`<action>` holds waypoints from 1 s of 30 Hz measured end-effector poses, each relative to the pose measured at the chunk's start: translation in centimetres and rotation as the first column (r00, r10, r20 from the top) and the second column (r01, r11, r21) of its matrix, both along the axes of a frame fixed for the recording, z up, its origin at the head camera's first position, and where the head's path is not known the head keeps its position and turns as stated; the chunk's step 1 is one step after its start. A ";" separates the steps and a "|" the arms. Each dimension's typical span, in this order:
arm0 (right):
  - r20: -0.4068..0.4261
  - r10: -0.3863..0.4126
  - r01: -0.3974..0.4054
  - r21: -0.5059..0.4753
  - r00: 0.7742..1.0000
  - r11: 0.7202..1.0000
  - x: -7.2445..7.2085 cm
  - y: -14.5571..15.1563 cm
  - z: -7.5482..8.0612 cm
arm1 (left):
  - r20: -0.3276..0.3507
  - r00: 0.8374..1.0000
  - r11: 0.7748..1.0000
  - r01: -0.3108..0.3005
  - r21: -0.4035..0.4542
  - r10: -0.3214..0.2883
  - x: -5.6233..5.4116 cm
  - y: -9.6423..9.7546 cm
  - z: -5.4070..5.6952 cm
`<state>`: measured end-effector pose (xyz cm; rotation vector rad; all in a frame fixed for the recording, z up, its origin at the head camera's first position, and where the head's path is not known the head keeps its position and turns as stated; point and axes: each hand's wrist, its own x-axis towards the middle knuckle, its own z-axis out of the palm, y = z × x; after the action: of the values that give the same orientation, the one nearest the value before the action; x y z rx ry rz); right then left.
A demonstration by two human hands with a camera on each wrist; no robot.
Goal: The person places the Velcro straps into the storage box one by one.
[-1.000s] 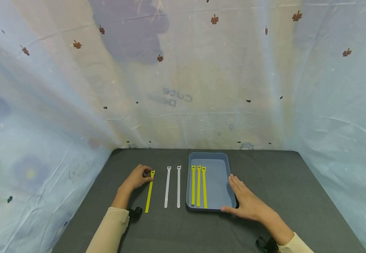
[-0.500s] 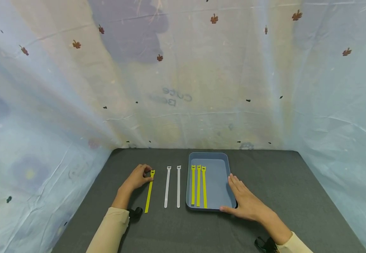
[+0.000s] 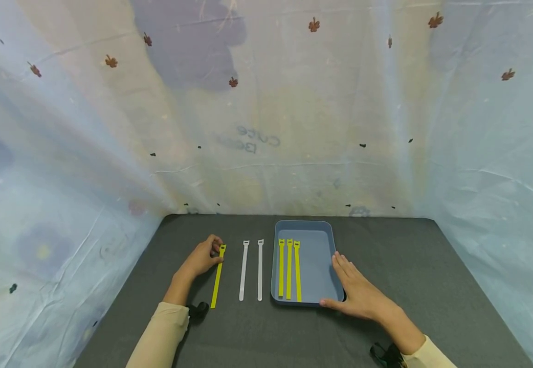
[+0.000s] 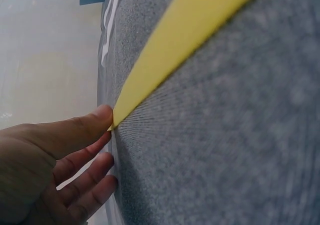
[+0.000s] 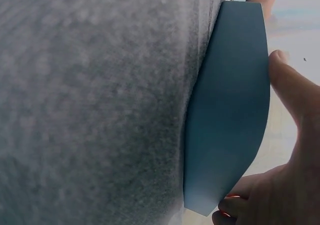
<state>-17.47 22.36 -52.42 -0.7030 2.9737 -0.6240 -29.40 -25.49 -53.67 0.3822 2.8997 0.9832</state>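
My left hand (image 3: 203, 258) pinches a yellow strap-type cable tie (image 3: 217, 287) near its slotted head, at the left of the table. In the left wrist view, thumb and finger meet at the far end of this cable tie (image 4: 175, 40), whose strip runs back over the cloth. My right hand (image 3: 365, 300) rests at the near right corner of a blue-grey tray (image 3: 319, 268), fingers straight along its side and thumb over the front rim. The right wrist view has the tray's outer wall (image 5: 227, 105) with the thumb on its rim. Three yellow cable ties (image 3: 289, 271) lie side by side in the tray.
Two white cable ties (image 3: 244, 276) lie lengthwise between my left hand and the tray. Dark grey cloth (image 3: 266, 337) covers the table. A pale patterned curtain (image 3: 294, 128) hangs behind it and along both sides.
My left fingers have risen slightly with the slotted end of the yellow cable tie. My right hand keeps its place on the tray, and the head view has shifted a little.
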 end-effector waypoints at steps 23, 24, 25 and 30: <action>0.009 -0.020 0.020 -0.005 1.000 1.000 0.0 -0.4 0.4 | 0.028 0.994 0.991 -0.105 0.082 0.103 0.5 0.7 0.4; 0.007 -0.020 0.020 -0.006 1.000 1.000 0.0 -0.4 0.4 | 0.026 0.995 0.991 -0.103 0.089 0.101 0.6 0.7 0.5; 0.007 -0.020 0.020 -0.007 1.000 1.000 0.0 -0.4 0.3 | 0.024 0.995 0.990 -0.100 0.098 0.098 0.7 0.8 0.6; 0.009 -0.018 0.018 -0.008 1.000 1.000 0.0 -0.4 0.2 | 0.029 0.997 0.986 -0.073 0.147 0.070 1.2 0.9 1.2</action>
<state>-17.52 22.01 -52.25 -0.6728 2.9748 -0.6384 -28.22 -24.58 -52.51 0.2730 2.8466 1.2091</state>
